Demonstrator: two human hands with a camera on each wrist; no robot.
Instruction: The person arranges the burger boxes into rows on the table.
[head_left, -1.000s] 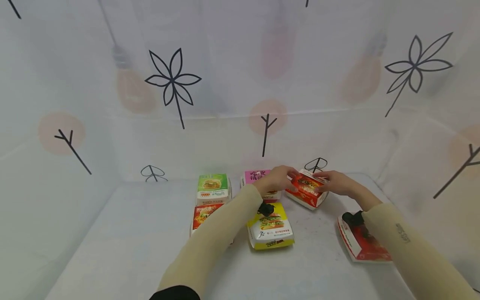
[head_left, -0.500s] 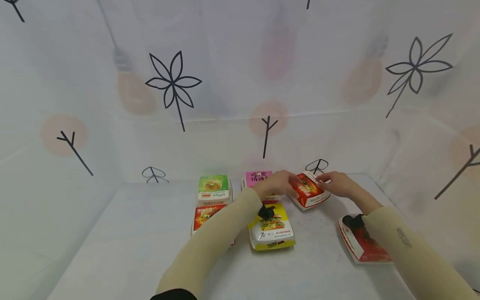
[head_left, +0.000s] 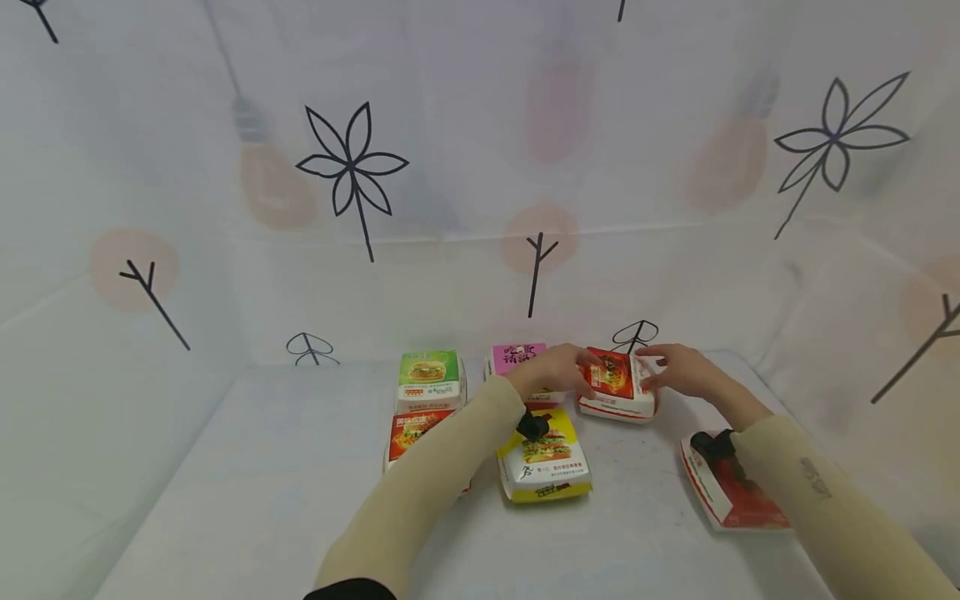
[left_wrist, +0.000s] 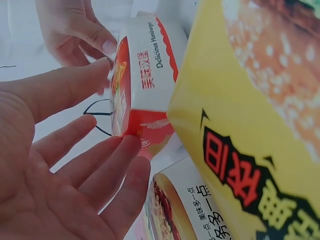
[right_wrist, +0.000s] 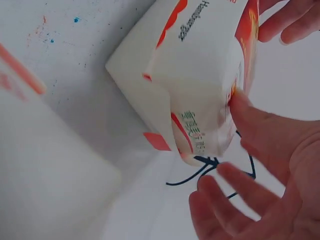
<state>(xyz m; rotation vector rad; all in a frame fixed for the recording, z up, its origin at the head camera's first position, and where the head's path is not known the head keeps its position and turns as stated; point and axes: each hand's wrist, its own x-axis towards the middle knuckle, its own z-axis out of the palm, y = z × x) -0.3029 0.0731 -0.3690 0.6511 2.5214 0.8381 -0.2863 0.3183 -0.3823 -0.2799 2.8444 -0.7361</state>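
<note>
A red and white hamburger box (head_left: pixel 613 385) lies at the back right of the table, between both hands. My left hand (head_left: pixel 551 369) is at its left side, the extended fingers touching the box's edge in the left wrist view. On the other side is my right hand (head_left: pixel 684 371). Seen from the right wrist, the thumb (right_wrist: pixel 260 117) touches the top edge of the box (right_wrist: pixel 195 65) while the other fingers are spread beside it, apart from it. A pink box (head_left: pixel 517 354) stands just left of it, partly hidden by my left hand.
A yellow burger box (head_left: pixel 546 467) lies nearer, below my left wrist. To the left are a green box (head_left: pixel 429 377) and an orange-red box (head_left: pixel 412 427), partly behind my left sleeve. Another red box (head_left: pixel 738 500) lies under my right forearm. A patterned cloth (head_left: pixel 450 283) hangs behind.
The red and white box has turned between my hands: earlier it stood askew, now its white front side faces me nearly squarely. Both hands stay about where they were.
</note>
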